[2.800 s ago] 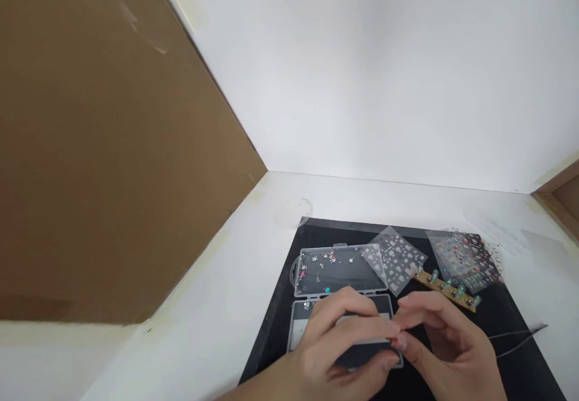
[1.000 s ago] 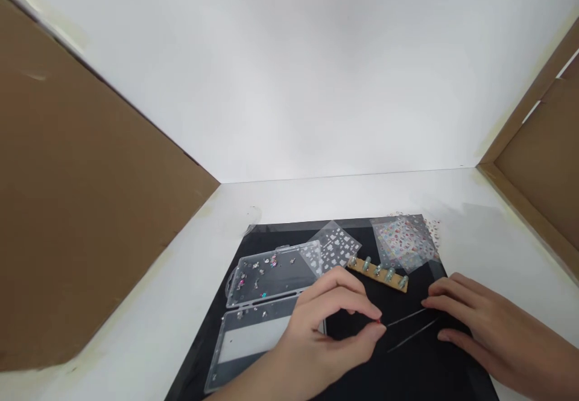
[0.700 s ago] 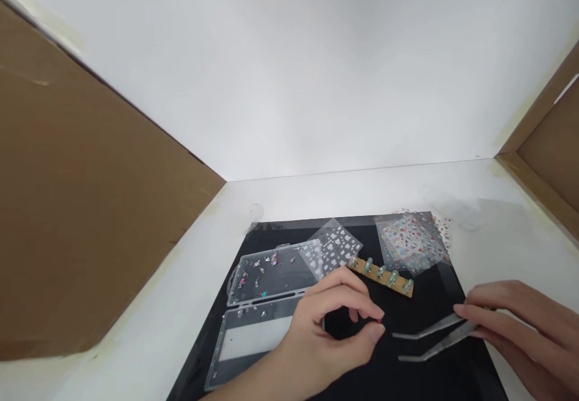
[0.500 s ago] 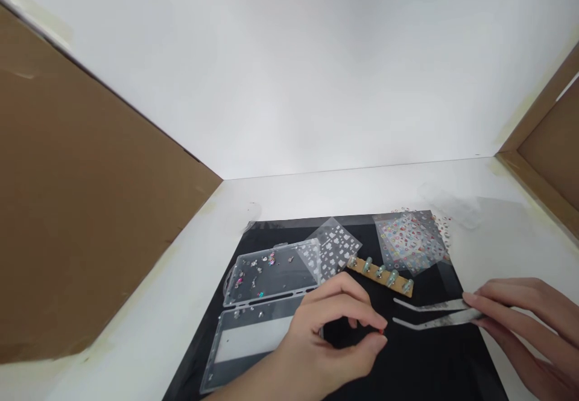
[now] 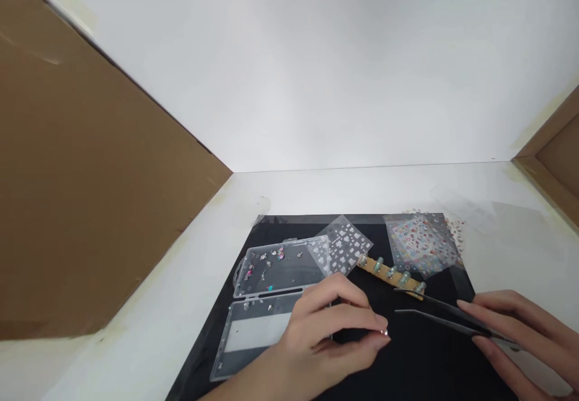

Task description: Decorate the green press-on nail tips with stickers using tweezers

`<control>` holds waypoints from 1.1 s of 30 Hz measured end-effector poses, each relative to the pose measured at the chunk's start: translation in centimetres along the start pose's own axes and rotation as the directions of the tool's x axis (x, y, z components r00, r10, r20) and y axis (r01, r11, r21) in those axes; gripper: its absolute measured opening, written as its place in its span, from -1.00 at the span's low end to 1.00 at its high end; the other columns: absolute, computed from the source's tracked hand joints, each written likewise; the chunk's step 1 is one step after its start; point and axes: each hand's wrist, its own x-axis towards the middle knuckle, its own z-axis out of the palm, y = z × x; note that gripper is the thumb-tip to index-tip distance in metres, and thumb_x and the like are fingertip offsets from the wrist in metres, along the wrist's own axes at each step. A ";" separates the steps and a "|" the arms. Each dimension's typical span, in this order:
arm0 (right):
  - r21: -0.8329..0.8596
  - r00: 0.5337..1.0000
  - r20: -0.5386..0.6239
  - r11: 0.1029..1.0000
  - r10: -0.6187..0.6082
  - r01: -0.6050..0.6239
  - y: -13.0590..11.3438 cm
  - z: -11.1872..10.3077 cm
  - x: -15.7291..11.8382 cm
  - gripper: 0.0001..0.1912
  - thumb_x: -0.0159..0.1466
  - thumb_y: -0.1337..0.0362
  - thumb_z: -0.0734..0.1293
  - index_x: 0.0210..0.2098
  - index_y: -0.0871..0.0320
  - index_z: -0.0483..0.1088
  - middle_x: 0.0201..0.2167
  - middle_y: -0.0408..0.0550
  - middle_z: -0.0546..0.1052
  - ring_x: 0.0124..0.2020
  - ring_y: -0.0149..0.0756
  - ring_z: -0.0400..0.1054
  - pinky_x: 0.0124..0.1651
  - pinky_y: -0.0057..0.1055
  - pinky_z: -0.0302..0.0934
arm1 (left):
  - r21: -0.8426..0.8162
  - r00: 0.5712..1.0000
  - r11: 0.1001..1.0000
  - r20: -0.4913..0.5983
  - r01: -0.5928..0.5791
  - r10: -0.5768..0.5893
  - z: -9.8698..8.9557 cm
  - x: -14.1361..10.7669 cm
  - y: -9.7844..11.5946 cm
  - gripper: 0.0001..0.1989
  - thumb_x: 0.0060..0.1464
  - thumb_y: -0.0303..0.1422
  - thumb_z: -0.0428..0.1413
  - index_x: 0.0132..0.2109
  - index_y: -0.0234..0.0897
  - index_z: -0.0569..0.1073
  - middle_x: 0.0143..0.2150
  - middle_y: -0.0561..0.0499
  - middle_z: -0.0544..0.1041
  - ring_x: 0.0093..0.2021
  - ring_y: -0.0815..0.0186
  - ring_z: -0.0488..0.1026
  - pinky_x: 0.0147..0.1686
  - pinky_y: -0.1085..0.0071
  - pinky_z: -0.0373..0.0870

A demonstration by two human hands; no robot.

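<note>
My left hand (image 5: 328, 337) is closed in a pinch, with a tiny shiny rhinestone (image 5: 384, 332) at the tips of thumb and forefinger. My right hand (image 5: 529, 328) grips a pair of bent-tip tweezers (image 5: 446, 321) between thumb and fingers. The tweezer tips are apart with nothing between them, pointing left, a little above and right of the rhinestone. Behind the tips lies a tan strip (image 5: 384, 276) carrying several glittery green-grey press-on nails. Left of my left hand, and partly hidden by it, an opened clear plastic case (image 5: 240, 280) holds scattered rhinestones.
A sheet of white stickers (image 5: 346, 244) overlaps the case's corner. Colourful sticker sheets (image 5: 423, 244) lie at the black mat's (image 5: 289, 226) back right, near crumpled clear film (image 5: 465, 208). A cardboard panel (image 5: 104, 166) stands at the left, and a white wall (image 5: 316, 69) closes the back.
The tweezers have turned in my right hand and their tips have risen slightly. A bright glint now shows at my left fingertips, where a red speck was. The whole view has shifted a little.
</note>
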 end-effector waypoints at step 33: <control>0.071 0.987 0.154 0.996 0.038 -0.049 0.3 0.4 -1.5 -0.71 0.56 0.05 0.33 0.09 0.01 0.62 -0.03 -0.04 0.67 -0.14 -0.39 0.68 -0.04 -0.71 0.48 | -0.002 1.000 1.000 0.020 -0.006 0.006 1.1 -0.7 -0.6 -0.93 0.34 -0.52 0.33 -0.06 -0.33 0.65 -0.24 -0.03 0.61 -0.34 0.40 0.56 -0.33 0.50 0.48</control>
